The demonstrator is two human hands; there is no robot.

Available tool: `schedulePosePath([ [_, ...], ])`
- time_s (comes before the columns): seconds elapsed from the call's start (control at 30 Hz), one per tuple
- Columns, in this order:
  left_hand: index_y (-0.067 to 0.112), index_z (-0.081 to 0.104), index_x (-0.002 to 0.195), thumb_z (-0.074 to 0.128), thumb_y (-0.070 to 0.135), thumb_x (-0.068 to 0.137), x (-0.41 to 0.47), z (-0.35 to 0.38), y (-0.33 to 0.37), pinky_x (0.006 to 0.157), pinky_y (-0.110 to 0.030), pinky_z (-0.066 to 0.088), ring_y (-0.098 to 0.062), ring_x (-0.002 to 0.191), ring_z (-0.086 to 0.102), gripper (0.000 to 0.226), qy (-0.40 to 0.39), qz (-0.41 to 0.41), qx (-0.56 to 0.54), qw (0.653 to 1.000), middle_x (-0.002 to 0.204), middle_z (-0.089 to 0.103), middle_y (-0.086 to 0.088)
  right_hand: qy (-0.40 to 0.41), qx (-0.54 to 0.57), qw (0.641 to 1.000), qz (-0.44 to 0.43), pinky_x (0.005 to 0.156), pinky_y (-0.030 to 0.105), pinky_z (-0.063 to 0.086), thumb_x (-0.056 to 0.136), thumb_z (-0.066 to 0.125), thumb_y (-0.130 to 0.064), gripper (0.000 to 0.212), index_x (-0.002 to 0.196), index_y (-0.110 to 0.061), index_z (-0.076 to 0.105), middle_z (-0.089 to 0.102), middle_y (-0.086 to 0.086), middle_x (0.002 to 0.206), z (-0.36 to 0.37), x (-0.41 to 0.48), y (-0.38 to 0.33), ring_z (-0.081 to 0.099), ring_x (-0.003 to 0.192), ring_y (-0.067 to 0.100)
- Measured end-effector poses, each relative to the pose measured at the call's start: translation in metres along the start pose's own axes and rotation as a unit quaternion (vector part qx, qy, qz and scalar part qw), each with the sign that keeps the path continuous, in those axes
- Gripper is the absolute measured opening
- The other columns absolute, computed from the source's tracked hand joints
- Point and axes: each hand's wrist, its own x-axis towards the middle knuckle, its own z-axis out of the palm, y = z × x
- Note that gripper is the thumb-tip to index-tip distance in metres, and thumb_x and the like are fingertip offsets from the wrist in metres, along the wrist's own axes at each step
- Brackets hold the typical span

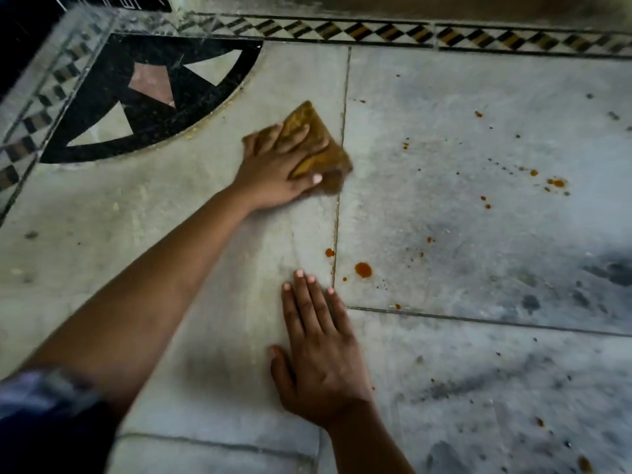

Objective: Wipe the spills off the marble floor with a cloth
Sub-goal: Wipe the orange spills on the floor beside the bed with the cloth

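My left hand (280,169) presses a brown-yellow cloth (319,150) flat onto the grey marble floor (461,107), fingers spread over it, just left of a tile joint. The cloth looks blurred. My right hand (319,350) lies flat on the floor nearer to me, palm down, fingers together, holding nothing. Orange-brown spill drops dot the slab to the right: a large drop (363,269) just beyond my right fingertips, a smaller one (329,252) on the joint, and a scattered cluster (557,182) far right.
A black inlaid quarter-circle with pink and white triangles (150,94) fills the far left corner. A checkered border strip (410,34) runs along the far edge below a wall. Dark smudges (612,271) mark the right-hand slab.
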Motion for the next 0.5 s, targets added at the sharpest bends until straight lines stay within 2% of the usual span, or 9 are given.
schedulePosePath([
  [0.07,0.048,0.011,0.145,0.023,0.076,0.08,-0.032,0.001,-0.026,0.115,-0.05,-0.001,-0.026,0.146,-0.004,0.071,-0.002,-0.009,-0.003,1.0,0.159,0.001,0.01,0.003,0.001,1.0,0.002,0.111,0.043,0.017,0.084,0.039,-0.043,0.072,0.143,-0.003,0.033,0.026,0.017,0.152,0.0,0.0,0.0,0.02,0.142,0.028],
  [0.17,0.037,0.011,0.149,0.032,0.067,0.089,-0.02,-0.004,-0.051,0.115,-0.049,-0.005,-0.028,0.145,-0.007,0.07,0.003,-0.185,-0.044,0.982,0.159,-0.002,0.008,0.008,0.008,1.0,0.002,0.112,0.044,0.016,0.085,0.037,-0.043,0.072,0.144,-0.003,0.032,0.025,0.017,0.152,0.001,0.001,0.0,0.019,0.143,0.029],
  [0.23,0.035,0.009,0.149,0.031,0.065,0.09,0.002,-0.006,-0.04,0.115,-0.054,-0.005,-0.034,0.145,-0.006,0.07,0.01,-0.248,-0.073,0.966,0.16,-0.002,0.001,0.008,0.005,1.0,0.003,0.112,0.044,0.015,0.085,0.036,-0.043,0.072,0.144,-0.002,0.031,0.025,0.018,0.152,0.002,0.0,0.0,0.019,0.143,0.029],
  [0.33,0.037,0.01,0.149,0.03,0.066,0.089,0.005,-0.002,0.003,0.113,-0.059,-0.004,-0.038,0.144,-0.006,0.069,0.005,-0.201,-0.065,0.977,0.16,-0.004,0.001,0.006,-0.003,1.0,0.002,0.113,0.043,0.012,0.086,0.034,-0.044,0.072,0.144,-0.002,0.03,0.026,0.018,0.152,0.003,0.0,0.001,0.021,0.142,0.029],
  [0.43,0.046,0.009,0.146,0.031,0.066,0.09,-0.047,0.01,0.034,0.113,-0.056,-0.006,-0.033,0.145,-0.009,0.064,0.004,-0.086,-0.014,0.996,0.159,-0.007,0.008,0.007,-0.021,1.0,-0.002,0.115,0.041,0.008,0.086,0.03,-0.044,0.072,0.145,-0.003,0.028,0.024,0.018,0.152,0.002,0.0,0.0,0.02,0.142,0.029],
  [0.5,0.052,0.005,0.144,0.031,0.07,0.086,-0.089,0.019,0.023,0.113,-0.053,-0.004,-0.029,0.145,-0.007,0.065,0.01,-0.062,-0.002,0.998,0.159,-0.006,0.009,-0.005,-0.025,1.0,-0.008,0.118,0.04,0.002,0.087,0.023,-0.045,0.072,0.147,-0.005,0.019,0.015,0.017,0.155,0.0,-0.001,-0.001,0.011,0.144,0.027],
])
